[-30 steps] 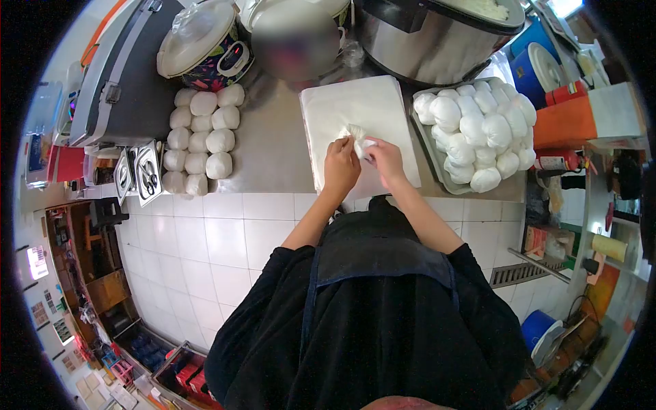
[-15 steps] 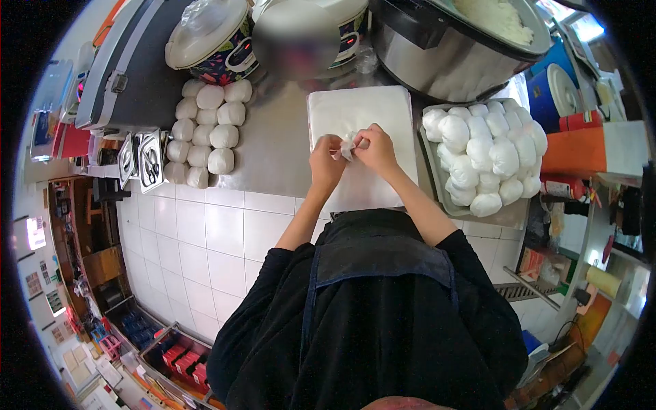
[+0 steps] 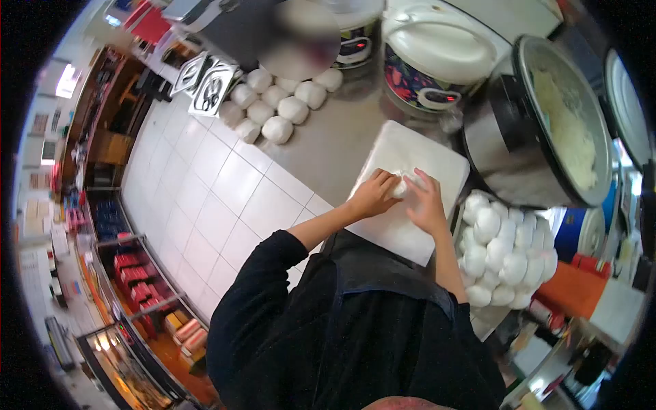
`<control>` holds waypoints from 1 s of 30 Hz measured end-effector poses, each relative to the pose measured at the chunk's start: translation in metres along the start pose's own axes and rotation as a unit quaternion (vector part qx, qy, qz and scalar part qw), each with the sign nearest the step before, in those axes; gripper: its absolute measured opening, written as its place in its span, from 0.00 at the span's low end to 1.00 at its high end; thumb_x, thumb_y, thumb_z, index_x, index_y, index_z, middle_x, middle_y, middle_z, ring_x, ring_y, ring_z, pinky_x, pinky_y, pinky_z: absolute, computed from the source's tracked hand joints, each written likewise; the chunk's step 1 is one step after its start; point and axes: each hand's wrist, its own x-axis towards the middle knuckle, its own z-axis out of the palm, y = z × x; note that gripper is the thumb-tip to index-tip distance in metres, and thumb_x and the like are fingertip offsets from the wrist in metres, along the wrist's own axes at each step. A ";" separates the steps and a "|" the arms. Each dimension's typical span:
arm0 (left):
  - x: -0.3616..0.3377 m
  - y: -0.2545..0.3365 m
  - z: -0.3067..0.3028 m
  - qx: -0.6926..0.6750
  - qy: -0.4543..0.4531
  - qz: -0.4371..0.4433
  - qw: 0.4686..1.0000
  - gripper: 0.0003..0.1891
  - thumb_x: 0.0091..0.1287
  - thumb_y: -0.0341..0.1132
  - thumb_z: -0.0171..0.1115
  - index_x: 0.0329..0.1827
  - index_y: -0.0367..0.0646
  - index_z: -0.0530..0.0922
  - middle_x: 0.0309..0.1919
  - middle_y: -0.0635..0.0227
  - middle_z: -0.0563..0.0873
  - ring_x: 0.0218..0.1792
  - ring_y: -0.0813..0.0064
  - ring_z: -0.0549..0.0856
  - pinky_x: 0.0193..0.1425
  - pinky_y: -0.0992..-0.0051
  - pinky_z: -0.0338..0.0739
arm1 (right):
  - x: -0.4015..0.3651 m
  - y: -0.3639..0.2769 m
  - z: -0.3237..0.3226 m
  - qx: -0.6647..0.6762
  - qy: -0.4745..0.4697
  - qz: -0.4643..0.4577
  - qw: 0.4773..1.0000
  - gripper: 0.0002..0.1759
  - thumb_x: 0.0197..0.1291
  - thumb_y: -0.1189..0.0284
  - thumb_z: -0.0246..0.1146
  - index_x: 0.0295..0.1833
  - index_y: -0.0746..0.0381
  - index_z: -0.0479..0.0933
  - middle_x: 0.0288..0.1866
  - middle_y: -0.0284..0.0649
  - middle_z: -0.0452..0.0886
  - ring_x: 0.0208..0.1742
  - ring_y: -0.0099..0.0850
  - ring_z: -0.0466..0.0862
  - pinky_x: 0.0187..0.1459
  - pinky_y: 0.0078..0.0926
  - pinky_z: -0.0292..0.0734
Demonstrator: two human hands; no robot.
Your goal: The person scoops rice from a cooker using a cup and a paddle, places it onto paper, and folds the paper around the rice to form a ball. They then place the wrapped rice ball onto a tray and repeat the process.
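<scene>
A small white wrapped bundle point(image 3: 400, 188) sits between my hands over a stack of white sheets point(image 3: 437, 158). The fingers of my left hand point(image 3: 373, 195) curl around its left side. On its right, my right hand point(image 3: 427, 203) has its fingers apart and lies against or very near the bundle; contact is hard to make out. Many similar white wrapped bundles point(image 3: 502, 246) are piled in a tray to the right. More bundles point(image 3: 277, 128) stand in rows on the metal counter to the left.
A large cooker point(image 3: 509, 137) holding white rice stands behind the sheets on the right. Beside it is a flower-patterned cooker point(image 3: 437, 51) with its lid down. Metal trays with utensils point(image 3: 213, 89) lie at the counter's far left. White floor tiles point(image 3: 232, 178) show below the counter edge.
The view has turned, so the counter now slants down to the right. My fingers have gone from pinching the wrapper's gathered ends to lying around the bundle, with the right hand opened.
</scene>
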 end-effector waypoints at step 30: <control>0.052 -0.240 -0.195 -0.016 0.337 -0.371 0.865 0.26 0.59 0.42 0.65 0.50 0.33 0.66 0.41 0.46 0.75 0.43 0.48 0.76 0.46 0.58 0.69 | 0.364 -0.066 0.193 -0.148 0.092 -0.219 0.960 0.24 0.56 0.69 0.60 0.61 0.57 0.72 0.66 0.46 0.64 0.64 0.49 0.64 0.62 0.48 0.62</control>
